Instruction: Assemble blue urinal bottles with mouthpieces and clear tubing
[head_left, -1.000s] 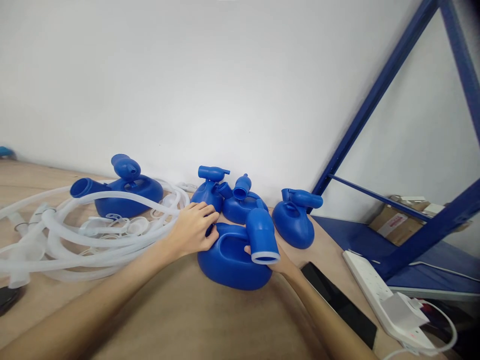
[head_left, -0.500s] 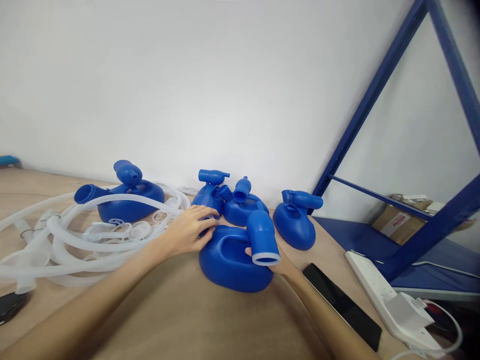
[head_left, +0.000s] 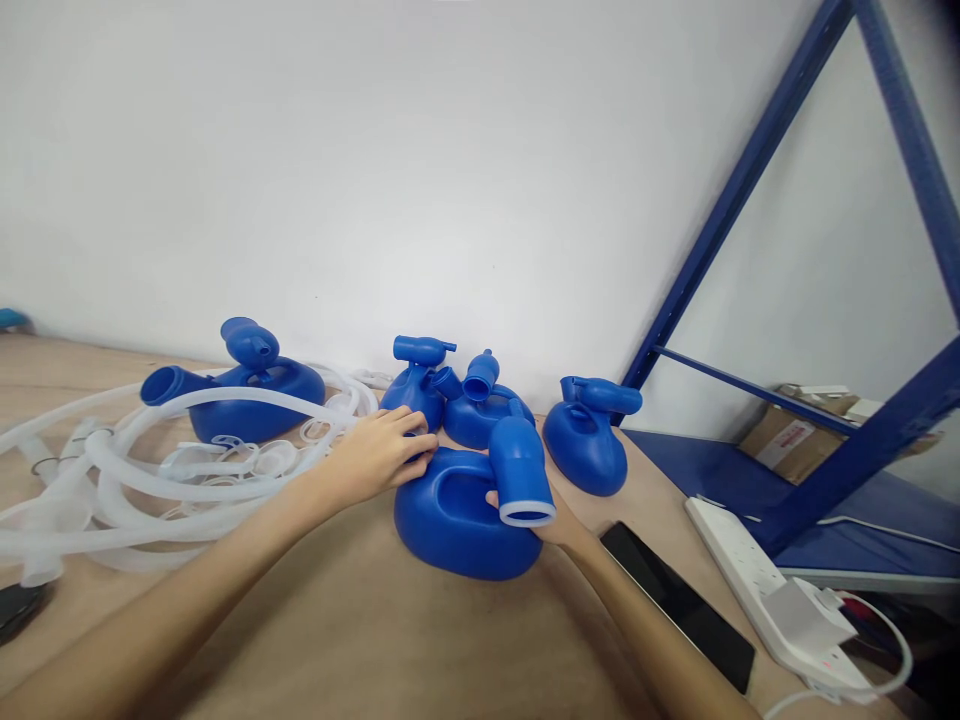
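Observation:
A blue plastic urinal bottle (head_left: pixel 457 545) with a moulded handle stands on the table in front of me. My left hand (head_left: pixel 386 450) is closed around its left end, where the neck is mostly hidden behind the fingers. A blue funnel-shaped spout piece (head_left: pixel 519 465) with a white ring at its wide mouth hangs over the bottle's right side, mouth facing me and downward. My right hand (head_left: pixel 553 512) grips this piece from behind, its thumb showing at the left edge; the other fingers are hidden.
Several more blue bottles (head_left: pixel 589 455) with loose spout pieces on top stand along the wall. Coiled translucent hoses (head_left: pixel 180 485) and clear plastic fittings (head_left: pixel 274 460) lie on the left. At right are a phone (head_left: pixel 679 605), a power strip (head_left: pixel 750 565) and a blue metal rack (head_left: pixel 727 200).
The whole scene has shifted slightly left in view. Both hands keep the same hold, and the bottle and spout piece stay in the same relation.

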